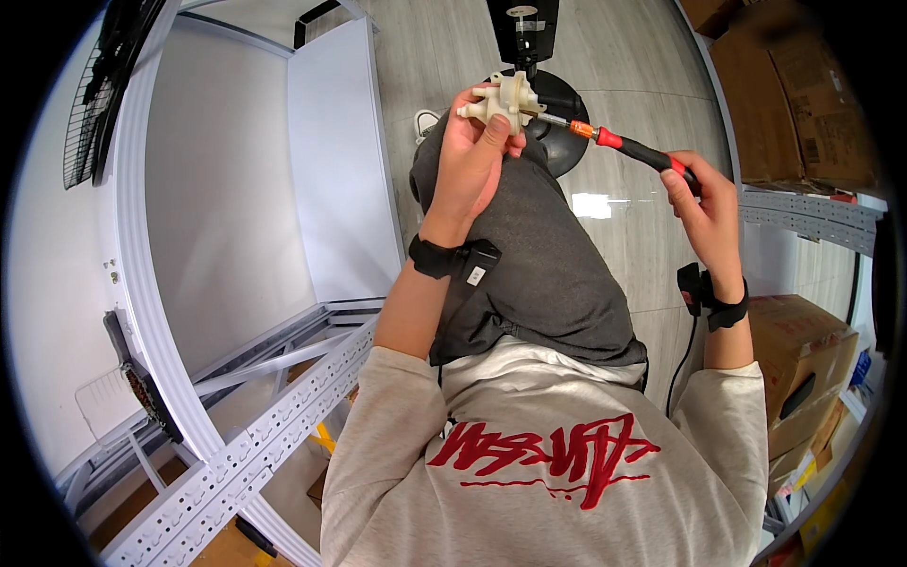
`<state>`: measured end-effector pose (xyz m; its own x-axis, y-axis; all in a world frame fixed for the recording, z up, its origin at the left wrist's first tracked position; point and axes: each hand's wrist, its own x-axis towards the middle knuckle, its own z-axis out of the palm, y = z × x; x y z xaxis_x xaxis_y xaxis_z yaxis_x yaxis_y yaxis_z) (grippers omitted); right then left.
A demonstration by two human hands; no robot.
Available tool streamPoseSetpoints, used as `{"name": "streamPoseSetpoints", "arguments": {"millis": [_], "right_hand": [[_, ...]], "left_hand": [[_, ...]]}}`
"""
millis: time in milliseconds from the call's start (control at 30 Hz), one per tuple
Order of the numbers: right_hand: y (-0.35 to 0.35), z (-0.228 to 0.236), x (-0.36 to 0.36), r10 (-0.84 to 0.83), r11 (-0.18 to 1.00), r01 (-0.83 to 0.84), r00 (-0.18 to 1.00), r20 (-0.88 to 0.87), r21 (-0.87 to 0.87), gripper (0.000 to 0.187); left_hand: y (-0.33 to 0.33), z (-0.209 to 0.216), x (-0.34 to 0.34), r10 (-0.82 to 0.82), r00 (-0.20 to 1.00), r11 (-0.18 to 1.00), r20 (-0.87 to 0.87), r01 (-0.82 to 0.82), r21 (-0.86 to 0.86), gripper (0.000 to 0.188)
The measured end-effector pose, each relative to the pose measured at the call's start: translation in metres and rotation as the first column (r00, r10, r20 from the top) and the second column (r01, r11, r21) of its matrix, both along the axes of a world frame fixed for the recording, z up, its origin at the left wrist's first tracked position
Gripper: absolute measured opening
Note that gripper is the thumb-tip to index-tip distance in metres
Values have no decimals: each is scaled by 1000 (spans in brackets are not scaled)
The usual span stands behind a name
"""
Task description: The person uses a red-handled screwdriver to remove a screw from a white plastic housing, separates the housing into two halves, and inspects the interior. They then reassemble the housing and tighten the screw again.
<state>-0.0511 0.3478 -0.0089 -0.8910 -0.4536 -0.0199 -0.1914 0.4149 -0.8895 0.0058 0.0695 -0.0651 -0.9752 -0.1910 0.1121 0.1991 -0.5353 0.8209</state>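
Observation:
Held up over my lap is a cream plastic part with several stubby ports point(506, 102), which looks like a small pump or valve body. My left hand point(472, 156) wraps round it from below, the thumb pressed on its near side. A screwdriver with a red and black handle point(631, 147) reaches across from the right, its shaft pointing left. Its tip meets the right side of the plastic part; whether it sits in a screw is too small to tell. My right hand point(704, 194) is closed round the rear end of the handle.
White metal shelving point(340, 151) stands close on my left, with a perforated beam point(255, 463) at lower left. Cardboard boxes point(798, 109) are stacked at the right, and another box point(798, 350) sits lower down. A black round base with a post point(562, 123) stands on the floor ahead.

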Motion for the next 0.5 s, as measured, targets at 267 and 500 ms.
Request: {"name": "streamPoseSetpoints", "arguments": {"millis": [267, 500], "right_hand": [[-12, -2, 9, 4, 999, -18, 920, -391, -31, 19], [-16, -3, 12, 14, 998, -37, 907, -420, -45, 19]], "left_hand": [[-4, 5, -3, 16, 1000, 993, 7, -17, 120, 39], [-4, 9, -3, 12, 999, 992, 32, -16, 128, 39]]}}
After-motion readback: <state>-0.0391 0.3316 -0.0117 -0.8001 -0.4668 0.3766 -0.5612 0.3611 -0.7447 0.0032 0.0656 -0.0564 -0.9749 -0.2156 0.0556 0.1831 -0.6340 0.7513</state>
